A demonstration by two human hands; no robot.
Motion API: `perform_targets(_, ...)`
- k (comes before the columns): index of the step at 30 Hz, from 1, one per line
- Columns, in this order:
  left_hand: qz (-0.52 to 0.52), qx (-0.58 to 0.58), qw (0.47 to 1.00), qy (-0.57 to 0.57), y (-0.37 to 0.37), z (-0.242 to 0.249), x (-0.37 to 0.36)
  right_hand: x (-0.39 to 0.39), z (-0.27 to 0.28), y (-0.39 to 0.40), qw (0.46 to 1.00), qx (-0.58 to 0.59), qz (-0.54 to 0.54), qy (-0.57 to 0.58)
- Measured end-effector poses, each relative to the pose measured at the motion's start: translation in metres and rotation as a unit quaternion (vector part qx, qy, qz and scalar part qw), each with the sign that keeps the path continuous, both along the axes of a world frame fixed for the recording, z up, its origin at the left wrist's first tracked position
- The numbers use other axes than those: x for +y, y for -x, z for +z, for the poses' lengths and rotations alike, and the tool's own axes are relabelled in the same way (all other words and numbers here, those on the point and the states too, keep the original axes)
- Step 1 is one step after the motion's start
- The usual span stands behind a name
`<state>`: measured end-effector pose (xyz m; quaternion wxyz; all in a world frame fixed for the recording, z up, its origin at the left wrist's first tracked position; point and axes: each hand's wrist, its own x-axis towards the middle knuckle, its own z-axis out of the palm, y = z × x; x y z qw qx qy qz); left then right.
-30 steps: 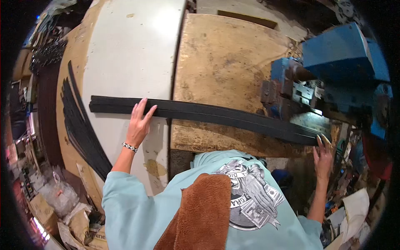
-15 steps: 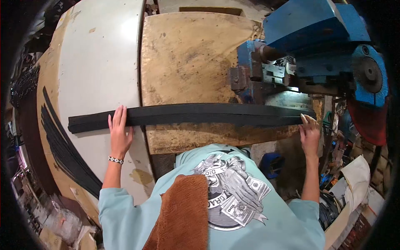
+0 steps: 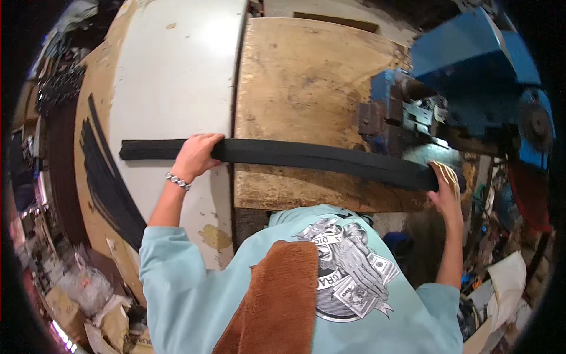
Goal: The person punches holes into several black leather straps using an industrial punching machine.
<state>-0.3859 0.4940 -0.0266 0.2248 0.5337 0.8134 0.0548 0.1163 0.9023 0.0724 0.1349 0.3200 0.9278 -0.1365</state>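
Note:
A long bundle of black strips [image 3: 306, 157] lies across the white tabletop [image 3: 171, 76] and the wooden board [image 3: 295, 76]. Nearer its left end, my left hand [image 3: 199, 154] is wrapped over the bundle, with a patterned bracelet at the wrist. My right hand [image 3: 446, 186] grips the bundle near its right end, the fingers on the far side and the thumb on the near side. Both palms are hidden from view.
A blue machine [image 3: 466, 53] with metal jaws stands at the back right. More black strips [image 3: 112, 177] lie fanned out at the left edge. A clear plastic bag [image 3: 88, 286] is at lower left. A brown cloth [image 3: 277, 301] hangs over the shirt.
My left hand has gone from resting flat on the bundle to wrapping round it. My right hand has closed round the right end. The whole view has shifted, the scene now lying further right.

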Motion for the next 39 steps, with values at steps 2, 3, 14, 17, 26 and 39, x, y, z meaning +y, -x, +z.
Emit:
perform_targets(2,-0.009,0.012,0.999,-0.032,-0.001,-0.005,-0.005,0.003,-0.008,-0.010,0.999,0.017,0.028,-0.038)
perform_targets(3,-0.028,0.025,0.999,-0.020,0.001,-0.012,-0.010,-0.005,-0.002,0.003,0.999,0.003,0.009,-0.045)
perform_targets(14,-0.057,0.109,0.991,0.046,0.001,-0.021,-0.023,-0.002,-0.021,-0.002,0.992,-0.014,0.039,-0.117)
perform_targets(17,-0.028,0.114,0.992,0.051,0.026,-0.020,-0.048,-0.006,-0.010,0.005,0.996,0.011,0.029,-0.080)
perform_targets(26,0.055,0.171,0.978,0.105,0.111,-0.024,-0.132,0.008,0.001,0.021,0.998,-0.044,0.041,-0.027)
perform_targets(39,-0.018,0.082,0.981,0.176,0.036,0.011,-0.023,0.007,0.002,0.014,0.997,-0.059,0.010,-0.053)
